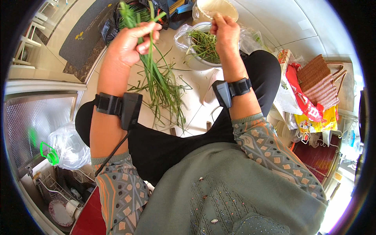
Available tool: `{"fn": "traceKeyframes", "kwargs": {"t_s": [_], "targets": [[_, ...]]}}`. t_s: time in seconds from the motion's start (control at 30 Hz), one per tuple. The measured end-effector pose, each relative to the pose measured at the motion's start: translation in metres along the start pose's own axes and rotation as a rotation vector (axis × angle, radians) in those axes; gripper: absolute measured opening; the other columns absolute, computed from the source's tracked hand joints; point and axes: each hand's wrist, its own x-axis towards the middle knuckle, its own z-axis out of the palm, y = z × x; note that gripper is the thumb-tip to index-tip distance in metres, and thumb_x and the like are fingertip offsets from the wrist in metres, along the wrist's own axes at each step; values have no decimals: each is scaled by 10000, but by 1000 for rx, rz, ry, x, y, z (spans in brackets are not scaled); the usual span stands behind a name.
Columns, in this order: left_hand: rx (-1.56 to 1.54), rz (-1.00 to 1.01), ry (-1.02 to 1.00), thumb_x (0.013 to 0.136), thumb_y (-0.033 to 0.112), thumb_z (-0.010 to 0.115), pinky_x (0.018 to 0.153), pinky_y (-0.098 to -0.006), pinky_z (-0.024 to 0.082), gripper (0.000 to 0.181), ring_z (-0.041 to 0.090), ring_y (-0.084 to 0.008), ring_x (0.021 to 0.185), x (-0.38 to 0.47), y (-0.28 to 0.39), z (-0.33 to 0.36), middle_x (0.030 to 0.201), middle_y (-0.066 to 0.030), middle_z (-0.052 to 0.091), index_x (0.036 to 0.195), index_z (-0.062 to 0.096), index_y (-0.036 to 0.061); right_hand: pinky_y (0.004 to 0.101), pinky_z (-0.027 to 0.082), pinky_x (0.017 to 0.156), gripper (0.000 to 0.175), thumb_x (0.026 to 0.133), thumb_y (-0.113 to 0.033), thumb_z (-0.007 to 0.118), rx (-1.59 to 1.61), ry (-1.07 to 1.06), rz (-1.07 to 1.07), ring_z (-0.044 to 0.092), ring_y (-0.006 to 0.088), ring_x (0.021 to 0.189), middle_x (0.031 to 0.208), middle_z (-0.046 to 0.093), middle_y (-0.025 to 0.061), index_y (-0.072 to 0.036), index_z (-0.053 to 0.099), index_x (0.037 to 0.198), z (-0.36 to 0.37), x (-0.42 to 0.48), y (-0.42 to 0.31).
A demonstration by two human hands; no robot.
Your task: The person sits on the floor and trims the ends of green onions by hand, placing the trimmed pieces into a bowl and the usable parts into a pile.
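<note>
A bunch of long, flat green leaves, apparently garlic chives (153, 73), is held in my left hand (129, 41). Its leafy ends point up past the fingers and the other ends hang toward the floor. My right hand (227, 32) is raised beside a cream bin (232, 11), thumb and fingers pinched together; whether something thin is between them is unclear. Below it stands a white bucket (198, 64) with a clear plastic bag, holding green and yellowish trimmings (202, 44). Loose leaves (173, 101) lie scattered on the tiles between my feet.
A black plastic bag (107, 30) with more greens sits at the far left. Near my left knee is a large clear bottle (70, 147) with a green cap. A woven brown bag (318, 79) and red packaging (302, 97) crowd the right. White wall tiles (264, 17) rise behind the bucket.
</note>
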Motion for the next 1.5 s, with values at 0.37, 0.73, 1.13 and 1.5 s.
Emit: {"fn": "traceKeyframes", "kwargs": {"t_s": [0.37, 0.73, 1.13, 1.5], "targets": [[-409, 355, 227, 899, 111, 616, 520, -246, 334, 240, 371, -110, 492, -23, 47, -61, 872, -137, 595, 1053, 569, -67, 227, 468, 608, 233, 903, -203, 582, -206, -371, 199, 628, 105, 715, 863, 689, 60, 8, 655, 968, 6, -19, 56], [-479, 463, 289, 941, 54, 519, 519, -253, 317, 193, 354, -122, 526, -28, 84, -100, 890, -172, 564, 1077, 521, -82, 196, 345, 583, 271, 939, -275, 583, 161, -671, 270, 430, 59, 629, 728, 578, -16, -21, 676, 918, 65, -57, 12], [-535, 452, 321, 944, 58, 513, 521, -273, 324, 186, 347, -138, 504, -1, 86, -100, 869, -197, 571, 1059, 519, -89, 265, 462, 757, 215, 904, -199, 604, -129, -511, 16, 563, 109, 761, 828, 667, 40, -11, 704, 932, 43, -43, -22], [-453, 447, 356, 948, 77, 523, 496, -250, 304, 194, 313, -123, 479, 4, 75, -91, 848, -155, 564, 1062, 515, -80, 212, 388, 535, 203, 895, -216, 639, -52, -731, 270, 496, 51, 567, 622, 606, -4, -29, 707, 849, 57, -57, -11]]}}
